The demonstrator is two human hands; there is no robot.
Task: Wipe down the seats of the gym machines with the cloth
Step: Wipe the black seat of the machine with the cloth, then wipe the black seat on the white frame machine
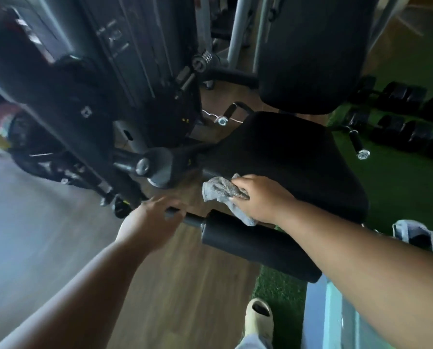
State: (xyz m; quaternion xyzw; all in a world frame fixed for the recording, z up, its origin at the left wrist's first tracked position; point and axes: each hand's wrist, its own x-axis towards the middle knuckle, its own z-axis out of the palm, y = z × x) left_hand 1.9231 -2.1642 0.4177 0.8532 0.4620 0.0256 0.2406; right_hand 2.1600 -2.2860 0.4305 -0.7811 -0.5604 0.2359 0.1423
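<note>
A black padded seat (285, 157) of a gym machine fills the middle right of the view, with its black backrest (311, 54) above it. My right hand (260, 197) presses a crumpled grey cloth (220, 191) against the seat's near left edge. My left hand (152, 217) is wrapped around a black metal bar (192, 219) that ends in a black foam roller pad (258, 244) just below the seat.
The machine's dark frame and weight stack (124, 59) rise at the left. Black dumbbells (406, 117) lie on green turf at the right. Two side handles (358, 144) stick out by the seat. My foot in a pale shoe (259, 316) stands on the wooden floor below.
</note>
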